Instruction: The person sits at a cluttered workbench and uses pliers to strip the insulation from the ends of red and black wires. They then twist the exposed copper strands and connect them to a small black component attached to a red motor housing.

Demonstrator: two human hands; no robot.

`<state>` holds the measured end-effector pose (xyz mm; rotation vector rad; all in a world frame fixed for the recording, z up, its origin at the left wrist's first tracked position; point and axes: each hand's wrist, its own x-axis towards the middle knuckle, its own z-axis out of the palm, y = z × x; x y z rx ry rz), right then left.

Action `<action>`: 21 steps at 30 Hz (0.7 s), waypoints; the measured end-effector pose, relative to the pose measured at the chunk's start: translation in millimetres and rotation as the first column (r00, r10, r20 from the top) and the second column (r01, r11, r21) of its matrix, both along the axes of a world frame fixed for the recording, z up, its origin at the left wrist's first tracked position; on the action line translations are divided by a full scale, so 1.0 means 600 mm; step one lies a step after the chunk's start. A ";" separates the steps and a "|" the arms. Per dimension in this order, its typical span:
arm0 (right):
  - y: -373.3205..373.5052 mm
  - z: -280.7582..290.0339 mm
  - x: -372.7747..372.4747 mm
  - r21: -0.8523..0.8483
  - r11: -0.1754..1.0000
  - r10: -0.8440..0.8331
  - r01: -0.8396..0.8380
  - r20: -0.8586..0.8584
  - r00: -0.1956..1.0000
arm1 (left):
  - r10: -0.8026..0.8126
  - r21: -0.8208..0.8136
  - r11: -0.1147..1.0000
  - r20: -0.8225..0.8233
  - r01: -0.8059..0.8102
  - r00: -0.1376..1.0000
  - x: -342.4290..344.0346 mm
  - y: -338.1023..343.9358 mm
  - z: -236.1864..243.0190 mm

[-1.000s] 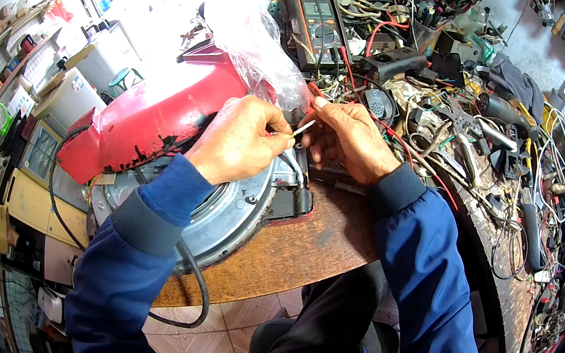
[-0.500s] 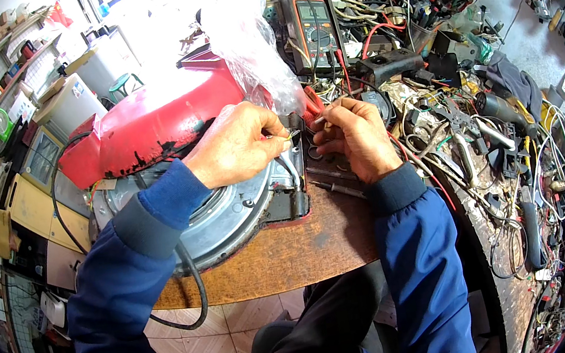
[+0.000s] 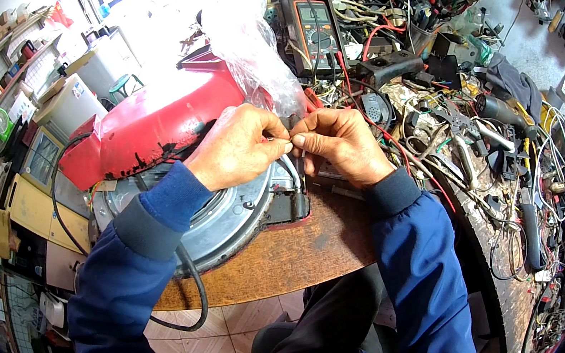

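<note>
My left hand (image 3: 238, 145) is closed in a pinch over the round grey metal housing (image 3: 236, 230), on what looks like a thin wire with only a little of it showing. Its fingertips meet those of my right hand (image 3: 342, 140), whose thumb and forefinger are also pinched together. Whatever sits between the right fingers is hidden. Behind my left hand, a red appliance shell (image 3: 146, 134) with black smears leans over the housing. A black cable (image 3: 201, 289) loops from the housing over the table's front edge.
A multimeter (image 3: 317, 31) with red and black leads stands behind my hands. Clear plastic film (image 3: 246, 44) hangs beside the red shell. Tangled wires, tools and parts crowd the right-hand bench (image 3: 469, 197). The brown wooden table (image 3: 286, 255) curves along the front.
My right hand has moved left and closed the gap to my left hand. The small pale piece seen at its fingertips is now hidden. My left hand has barely moved.
</note>
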<state>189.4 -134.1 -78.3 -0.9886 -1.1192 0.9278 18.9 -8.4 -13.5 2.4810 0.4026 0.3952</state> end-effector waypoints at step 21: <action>-0.012 0.017 -0.004 -0.285 0.958 -0.050 0.015 -0.115 0.992 | -0.050 0.115 0.993 0.075 0.041 0.996 0.000 -0.001 -0.004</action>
